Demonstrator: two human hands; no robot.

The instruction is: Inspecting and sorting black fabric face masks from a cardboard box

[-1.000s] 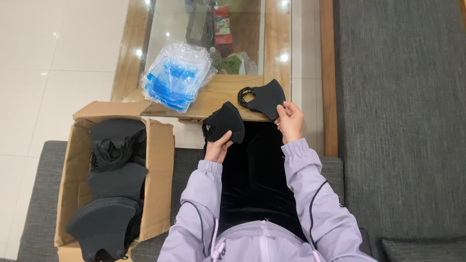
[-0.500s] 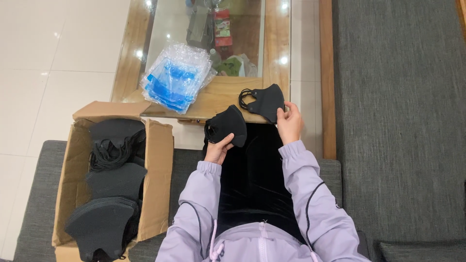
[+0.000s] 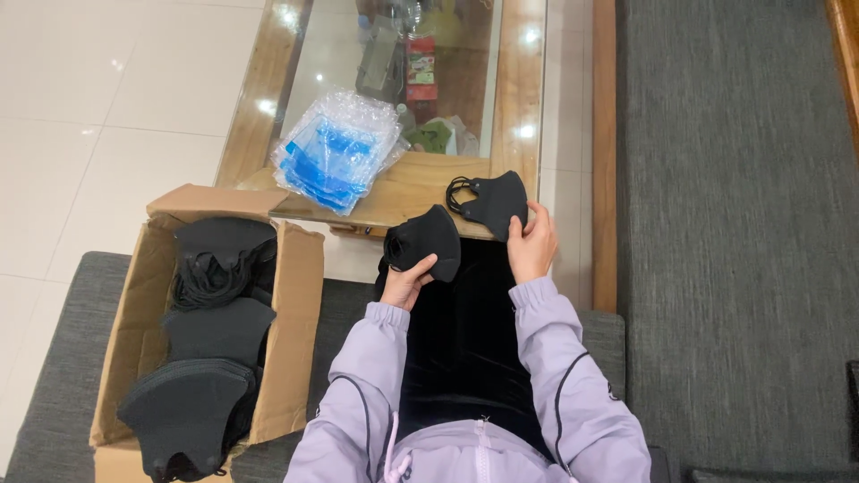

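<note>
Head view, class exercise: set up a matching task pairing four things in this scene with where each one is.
Things:
1. cardboard box
2. stack of clear bags
3. mask in left hand
4. mask in right hand

Places:
A. on the table's wooden edge
B. over the dark lap
C. on the grey sofa, full of black masks
D. at the table's near corner

Pairs: 1-C, 2-A, 3-B, 4-D

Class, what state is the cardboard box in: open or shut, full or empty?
Open and nearly full: the box has its flaps spread outward, and stacks of black masks fill it along its length.
</note>
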